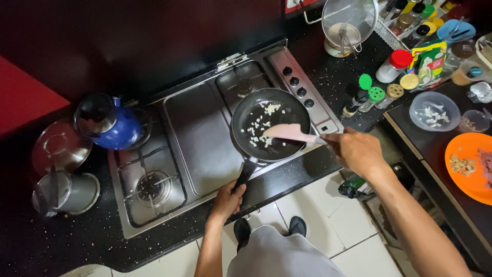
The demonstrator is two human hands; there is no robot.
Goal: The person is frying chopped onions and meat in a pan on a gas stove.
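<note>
A black frying pan (287, 110) sits on the right front burner of the steel stove (202, 138), with several small white chopped pieces (259, 131) scattered inside. My left hand (228, 197) grips the pan's black handle (246, 172) at the stove's front edge. My right hand (356, 151) holds a pale pink spatula (289, 132), its blade resting among the pieces in the pan.
A blue kettle (115, 125) stands on the back left burner. Steel pots and a lid (64, 169) sit left of the stove. Spice jars (382, 92), a strainer (348, 20), a clear bowl (434, 110) and an orange plate (469, 159) crowd the right counter.
</note>
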